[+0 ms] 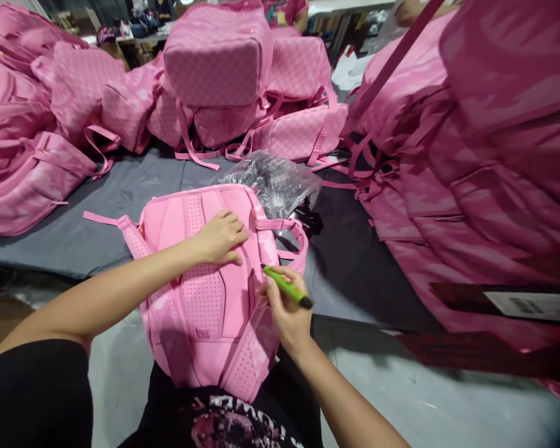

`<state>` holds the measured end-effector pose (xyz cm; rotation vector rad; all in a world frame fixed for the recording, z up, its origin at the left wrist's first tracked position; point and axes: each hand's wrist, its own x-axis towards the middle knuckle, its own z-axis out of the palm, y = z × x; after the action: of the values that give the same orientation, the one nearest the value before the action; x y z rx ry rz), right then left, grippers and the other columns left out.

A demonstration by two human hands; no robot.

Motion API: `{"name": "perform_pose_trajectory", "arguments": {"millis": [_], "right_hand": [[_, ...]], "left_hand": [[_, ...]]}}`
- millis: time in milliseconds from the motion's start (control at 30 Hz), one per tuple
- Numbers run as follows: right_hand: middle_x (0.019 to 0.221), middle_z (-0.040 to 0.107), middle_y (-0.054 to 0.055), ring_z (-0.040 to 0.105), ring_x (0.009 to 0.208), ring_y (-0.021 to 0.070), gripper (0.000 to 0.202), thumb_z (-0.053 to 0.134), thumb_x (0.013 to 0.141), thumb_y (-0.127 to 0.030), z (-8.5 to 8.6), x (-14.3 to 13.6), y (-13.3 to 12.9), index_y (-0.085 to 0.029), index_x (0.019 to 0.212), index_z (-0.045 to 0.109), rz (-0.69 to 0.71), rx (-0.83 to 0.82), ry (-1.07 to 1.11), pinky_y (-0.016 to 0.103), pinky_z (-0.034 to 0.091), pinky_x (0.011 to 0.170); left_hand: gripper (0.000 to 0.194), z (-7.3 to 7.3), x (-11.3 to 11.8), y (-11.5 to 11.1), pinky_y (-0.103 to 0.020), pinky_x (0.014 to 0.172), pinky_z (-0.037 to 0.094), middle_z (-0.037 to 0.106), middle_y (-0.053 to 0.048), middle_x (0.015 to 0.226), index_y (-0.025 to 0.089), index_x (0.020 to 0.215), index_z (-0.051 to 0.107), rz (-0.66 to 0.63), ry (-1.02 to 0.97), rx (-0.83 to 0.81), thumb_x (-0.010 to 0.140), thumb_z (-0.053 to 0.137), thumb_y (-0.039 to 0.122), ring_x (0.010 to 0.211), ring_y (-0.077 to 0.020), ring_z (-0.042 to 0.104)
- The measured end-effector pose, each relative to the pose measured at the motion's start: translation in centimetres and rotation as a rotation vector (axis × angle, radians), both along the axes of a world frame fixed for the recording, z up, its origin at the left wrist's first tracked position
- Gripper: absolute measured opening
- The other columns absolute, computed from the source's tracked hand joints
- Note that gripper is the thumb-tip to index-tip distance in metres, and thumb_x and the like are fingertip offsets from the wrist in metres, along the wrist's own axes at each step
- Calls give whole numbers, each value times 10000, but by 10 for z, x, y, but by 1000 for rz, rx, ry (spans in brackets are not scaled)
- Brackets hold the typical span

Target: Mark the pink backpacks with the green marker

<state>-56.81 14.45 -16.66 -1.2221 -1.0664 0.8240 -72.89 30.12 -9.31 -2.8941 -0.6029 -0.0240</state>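
A pink backpack [205, 305] leans against the table edge close to my body, its dotted back panel and shoulder straps facing up. My left hand [221, 238] lies on the upper part of that panel, fingers bent a little and thumb apart. In my right hand [287, 305] is a slim bright-green pen-like tool with black ends [284, 286]; its exact kind is unclear. The tool's narrow tip is by the right side seam of the backpack, and I cannot tell whether it touches. A pink strap loop [301, 239] sticks out beside it.
Crumpled clear plastic [275, 183] lies on the dark-covered table [121, 183] behind the backpack. Checked pink bags [214, 68] stand at the back, with more pink bags [32, 180] on the left. A tall pile of pink camouflage bags [485, 168] rises on the right. People stand beyond.
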Motion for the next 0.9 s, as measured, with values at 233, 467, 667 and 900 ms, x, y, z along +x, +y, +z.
{"name": "perform_pose_trajectory", "arguments": {"millis": [233, 467, 667, 900], "right_hand": [[600, 628, -39, 555, 411, 103, 301, 608, 911, -475, 15, -4, 36, -182, 965, 567, -84, -81, 85, 206, 455, 397], [570, 618, -40, 538, 381, 104, 265, 569, 943, -445, 11, -9, 40, -182, 917, 579, -75, -78, -132, 220, 439, 399], [670, 676, 9, 614, 451, 128, 248, 580, 931, -420, 7, -7, 41, -175, 902, 608, -74, -45, -364, 244, 491, 453], [614, 660, -10, 591, 417, 128, 259, 550, 946, -430, 10, -9, 40, -175, 923, 589, -58, -90, -312, 250, 498, 445]], "left_hand": [[363, -18, -7, -18, -521, 1097, 345, 640, -62, 861, 150, 830, 656, 61, -194, 33, 725, 801, 465, 917, -242, 549], [253, -34, -12, -27, -530, 1116, 372, 631, -32, 832, 173, 803, 616, 23, -328, 84, 807, 741, 394, 911, -223, 542], [238, -36, -13, -26, -507, 1132, 369, 630, -25, 823, 175, 819, 618, 19, -367, 108, 786, 764, 359, 896, -218, 542], [275, -36, -12, -28, -494, 1131, 375, 630, -23, 826, 178, 827, 615, 31, -364, 108, 769, 777, 392, 897, -222, 550]]}}
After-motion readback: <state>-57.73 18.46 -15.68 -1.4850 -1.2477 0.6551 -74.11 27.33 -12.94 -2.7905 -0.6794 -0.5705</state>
